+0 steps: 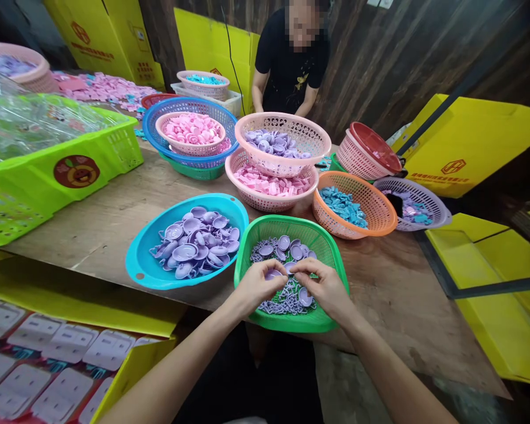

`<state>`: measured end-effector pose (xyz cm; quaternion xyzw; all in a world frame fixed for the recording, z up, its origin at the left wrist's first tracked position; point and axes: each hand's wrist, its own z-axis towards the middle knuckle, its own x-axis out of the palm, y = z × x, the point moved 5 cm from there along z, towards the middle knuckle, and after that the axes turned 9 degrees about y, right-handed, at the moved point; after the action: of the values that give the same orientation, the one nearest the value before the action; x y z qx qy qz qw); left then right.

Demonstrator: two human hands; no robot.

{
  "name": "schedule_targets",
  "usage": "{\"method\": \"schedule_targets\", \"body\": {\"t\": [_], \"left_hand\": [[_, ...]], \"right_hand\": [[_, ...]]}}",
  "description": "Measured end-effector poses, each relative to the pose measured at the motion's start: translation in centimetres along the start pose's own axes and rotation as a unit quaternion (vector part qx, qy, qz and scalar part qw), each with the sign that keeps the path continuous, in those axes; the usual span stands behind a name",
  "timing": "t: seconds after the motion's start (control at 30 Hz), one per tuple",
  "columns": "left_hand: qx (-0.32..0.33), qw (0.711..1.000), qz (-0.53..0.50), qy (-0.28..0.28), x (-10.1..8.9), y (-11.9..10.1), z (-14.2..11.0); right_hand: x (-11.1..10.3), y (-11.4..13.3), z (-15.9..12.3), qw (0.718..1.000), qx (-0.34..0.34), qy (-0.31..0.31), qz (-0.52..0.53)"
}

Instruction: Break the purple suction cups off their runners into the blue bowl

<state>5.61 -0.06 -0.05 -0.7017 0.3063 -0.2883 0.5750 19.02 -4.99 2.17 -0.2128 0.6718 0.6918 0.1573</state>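
Note:
Both hands work over a green basket (256, 235) at the table's near edge, which holds several small purple plastic dishes and scrap frames. My left hand (258, 284) and my right hand (320, 282) are curled, fingers pinched together on one purple toy dish piece (274, 274) between them. Left of the green basket stands a turquoise bowl (145, 259) filled with several loose purple toy dishes (196, 238).
Several baskets of pink, purple and blue parts crowd the wooden table (393, 282): an orange basket (371, 203), stacked pink baskets (282, 138), a blue basket (189, 109). A green crate (70, 171) is at left. Another person in black (289, 65) works opposite. Yellow cartons (477, 141) stand around.

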Motion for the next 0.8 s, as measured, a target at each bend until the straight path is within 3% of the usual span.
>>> {"method": "schedule_targets", "body": {"t": [0.2, 0.43, 0.67, 0.8], "left_hand": [[0.045, 0.995, 0.079, -0.049, 0.8, -0.3, -0.3], [0.045, 0.999, 0.011, -0.008, 1.4, -0.9, -1.0], [0.053, 0.998, 0.021, 0.000, 2.2, -1.9, -2.3], [0.047, 0.996, 0.070, -0.022, 2.8, -1.7, -3.3]], "right_hand": [[0.3, 2.1, -0.8, 0.996, -0.065, -0.039, -0.043], [0.5, 2.2, -1.8, 0.994, -0.071, -0.065, -0.053], [0.5, 2.7, -3.5, 0.995, -0.032, -0.088, -0.038], [0.6, 1.9, -5.6, 0.991, 0.023, -0.076, 0.104]]}}
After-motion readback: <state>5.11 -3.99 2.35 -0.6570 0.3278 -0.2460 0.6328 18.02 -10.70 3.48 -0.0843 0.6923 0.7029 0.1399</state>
